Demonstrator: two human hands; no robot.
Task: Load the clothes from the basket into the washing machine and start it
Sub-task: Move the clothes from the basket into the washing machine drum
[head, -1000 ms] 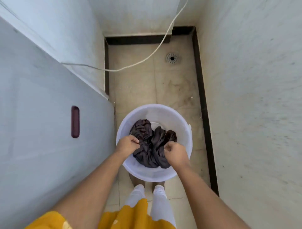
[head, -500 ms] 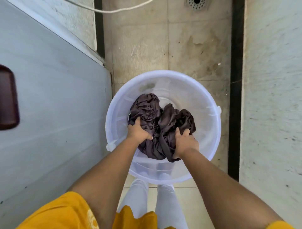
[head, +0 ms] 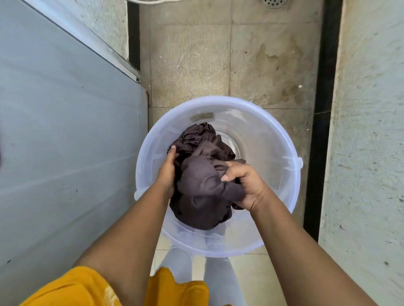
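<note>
A translucent white plastic basket (head: 273,139) stands on the tiled floor right in front of my feet. Inside it lies a bundle of dark brown clothes (head: 201,181). My left hand (head: 167,172) holds the bundle's left side, thumb over the top and the fingers hidden behind the cloth. My right hand (head: 244,183) grips a fold on the bundle's right side, fingers curled into it. The bundle sits bunched between both hands, above the basket's bare bottom. The grey side panel of the washing machine (head: 65,142) fills the left of the view; its opening is out of sight.
A rough plastered wall (head: 367,131) closes the right side, with a black skirting strip (head: 319,131) along the floor. A floor drain (head: 274,3) lies at the top edge and a white hose (head: 153,1) crosses the top. The passage is narrow.
The view has come closer to the basket. Both hands have gathered the dark clothes together and raised them toward me; my right hand has turned and closed on a fold.
</note>
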